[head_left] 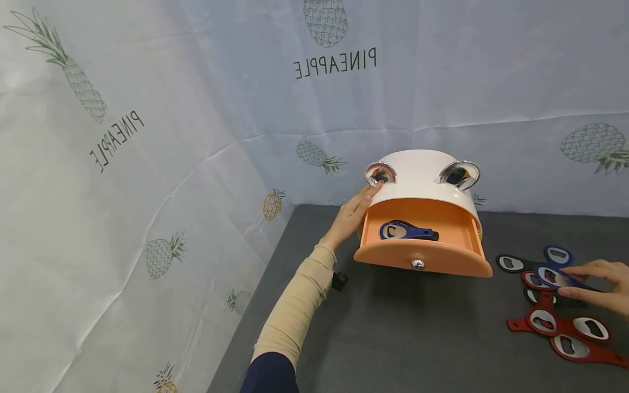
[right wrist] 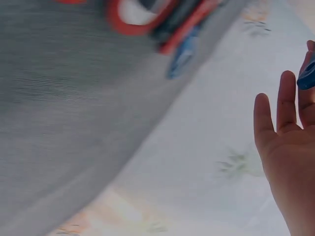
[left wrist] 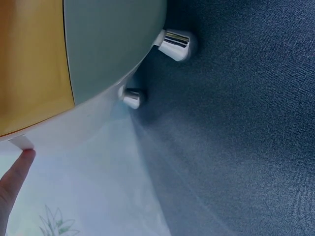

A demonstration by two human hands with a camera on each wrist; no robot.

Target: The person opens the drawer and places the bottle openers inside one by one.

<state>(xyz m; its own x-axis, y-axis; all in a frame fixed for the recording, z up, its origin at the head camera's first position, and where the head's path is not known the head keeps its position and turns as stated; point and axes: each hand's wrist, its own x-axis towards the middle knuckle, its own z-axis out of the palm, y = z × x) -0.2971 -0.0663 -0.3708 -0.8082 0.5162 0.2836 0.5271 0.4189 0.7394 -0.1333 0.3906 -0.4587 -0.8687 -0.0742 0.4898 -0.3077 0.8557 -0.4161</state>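
My left hand rests with extended fingers against the left side of a white box with frog-like silver eyes. In the left wrist view, one fingertip touches the box's edge. Its orange drawer is pulled out. Inside lies a blue bottle opener, with a black one partly hidden beneath it. On the right, my right hand pinches another blue bottle opener by its handle between thumb and fingers, above a pile. The right wrist view shows only this opener's end.
Several red, black and blue bottle openers overlap on the grey table, among them a red one, a black one and a blue one. A small black object sits left of the box. Pineapple-print cloth hangs behind and left.
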